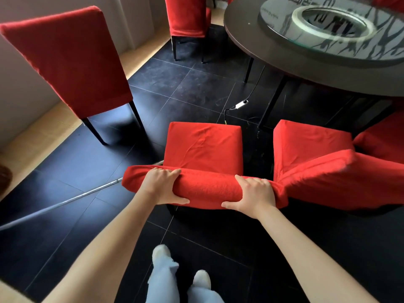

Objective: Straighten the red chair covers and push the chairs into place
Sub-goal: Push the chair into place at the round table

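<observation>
Red chair (203, 145) backrest gripped: left hand (162, 185), right hand (254, 194).

Dark tiled floor (91, 171), pale strip along wall. On it: red-covered chairs (203, 147) on black legs, round dark desk (306, 68) with glass turntable (332, 29), white adapter with cable (240, 104), metal pole (65, 200).

round table (240, 51) cut off right; far chair (188, 18) cropped at top.

Matt red cloth chair covers (205, 147), glossy black floor tiles (87, 167), shiny glass turntable (332, 27).
</observation>
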`<state>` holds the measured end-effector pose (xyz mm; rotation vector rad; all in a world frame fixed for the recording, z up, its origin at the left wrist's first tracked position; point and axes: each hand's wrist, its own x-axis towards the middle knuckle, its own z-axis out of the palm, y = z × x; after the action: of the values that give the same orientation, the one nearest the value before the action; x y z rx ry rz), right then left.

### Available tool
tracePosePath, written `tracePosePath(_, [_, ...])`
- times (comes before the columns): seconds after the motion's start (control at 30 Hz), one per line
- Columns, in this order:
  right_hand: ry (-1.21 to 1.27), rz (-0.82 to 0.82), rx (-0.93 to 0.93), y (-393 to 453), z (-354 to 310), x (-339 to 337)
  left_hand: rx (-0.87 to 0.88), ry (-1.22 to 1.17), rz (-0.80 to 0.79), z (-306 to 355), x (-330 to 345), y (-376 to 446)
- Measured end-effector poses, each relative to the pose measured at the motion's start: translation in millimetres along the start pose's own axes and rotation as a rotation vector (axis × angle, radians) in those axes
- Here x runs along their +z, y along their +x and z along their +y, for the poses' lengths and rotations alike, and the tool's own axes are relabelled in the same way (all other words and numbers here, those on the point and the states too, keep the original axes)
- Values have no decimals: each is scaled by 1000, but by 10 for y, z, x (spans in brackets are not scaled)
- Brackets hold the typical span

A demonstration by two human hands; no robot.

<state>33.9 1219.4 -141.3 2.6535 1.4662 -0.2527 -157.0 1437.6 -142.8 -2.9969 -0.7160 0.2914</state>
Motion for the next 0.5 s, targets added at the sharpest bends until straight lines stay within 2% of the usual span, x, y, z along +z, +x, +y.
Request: tracePosePath(0.5, [45, -33, -20, -528, -116, 176, -30, 9, -45, 215, 66, -535])
